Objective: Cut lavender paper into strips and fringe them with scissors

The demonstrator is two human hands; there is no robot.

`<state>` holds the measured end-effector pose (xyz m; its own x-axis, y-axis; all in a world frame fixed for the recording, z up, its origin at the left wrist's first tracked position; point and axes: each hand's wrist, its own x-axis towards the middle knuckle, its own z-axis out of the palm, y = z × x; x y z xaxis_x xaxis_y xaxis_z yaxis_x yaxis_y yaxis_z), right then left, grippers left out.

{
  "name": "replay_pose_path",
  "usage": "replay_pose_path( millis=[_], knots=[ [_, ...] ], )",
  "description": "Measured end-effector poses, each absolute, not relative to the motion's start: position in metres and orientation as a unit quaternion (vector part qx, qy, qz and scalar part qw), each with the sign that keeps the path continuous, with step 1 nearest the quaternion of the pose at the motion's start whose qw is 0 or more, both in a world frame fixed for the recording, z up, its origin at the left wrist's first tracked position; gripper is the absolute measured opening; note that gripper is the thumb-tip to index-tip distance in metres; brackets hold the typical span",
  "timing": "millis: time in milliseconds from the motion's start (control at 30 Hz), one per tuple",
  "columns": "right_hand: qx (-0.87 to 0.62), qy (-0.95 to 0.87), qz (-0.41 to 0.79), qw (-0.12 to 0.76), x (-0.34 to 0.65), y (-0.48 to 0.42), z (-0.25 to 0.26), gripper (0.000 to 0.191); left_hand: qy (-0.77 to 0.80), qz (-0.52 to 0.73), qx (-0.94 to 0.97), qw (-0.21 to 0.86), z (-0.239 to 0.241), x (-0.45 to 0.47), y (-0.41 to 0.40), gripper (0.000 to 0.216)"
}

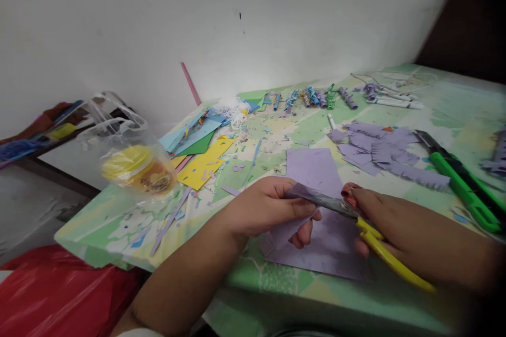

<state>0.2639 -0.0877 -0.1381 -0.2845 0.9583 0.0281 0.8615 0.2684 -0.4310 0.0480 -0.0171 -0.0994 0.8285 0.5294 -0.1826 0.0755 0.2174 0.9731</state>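
My left hand (264,208) pinches a small piece of purple paper (301,190) between thumb and fingers. Scissors with yellow handles (395,263) are gripped in my right hand (407,229), their blades pointing left toward that piece. The blades lie close to my left fingertips; whether they are parted cannot be made out. Beneath both hands, larger purple paper (312,163) lies on the table near its front edge, partly covered by my left hand. Fringed purple paper strips (371,147) are heaped just beyond my right hand.
A green utility knife (460,184) with its blade showing lies at the right. Rolled fringed papers (312,96) line the back of the patterned tablecloth (272,131). Coloured sheets (207,160) and white string (233,110) lie left, beside a bagged yellow-lidded tub (138,168).
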Motion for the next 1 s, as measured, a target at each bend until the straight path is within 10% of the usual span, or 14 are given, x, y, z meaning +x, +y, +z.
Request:
replay_pose_path(
  millis=[300,633,1000],
  knots=[
    [-0.596,-0.784,0.117,0.127,0.273,-0.089,-0.148,0.067,0.344,0.206,0.708,0.581,-0.094,0.049,-0.025,0.014],
    [-0.58,-0.794,0.133,0.121,0.267,-0.092,-0.147,0.053,0.325,0.18,0.765,0.525,-0.092,0.049,-0.026,0.024],
    [-0.582,-0.788,0.154,0.128,0.26,-0.087,-0.139,0.025,0.241,0.129,0.601,0.751,-0.098,0.044,-0.017,0.019]
  ],
)
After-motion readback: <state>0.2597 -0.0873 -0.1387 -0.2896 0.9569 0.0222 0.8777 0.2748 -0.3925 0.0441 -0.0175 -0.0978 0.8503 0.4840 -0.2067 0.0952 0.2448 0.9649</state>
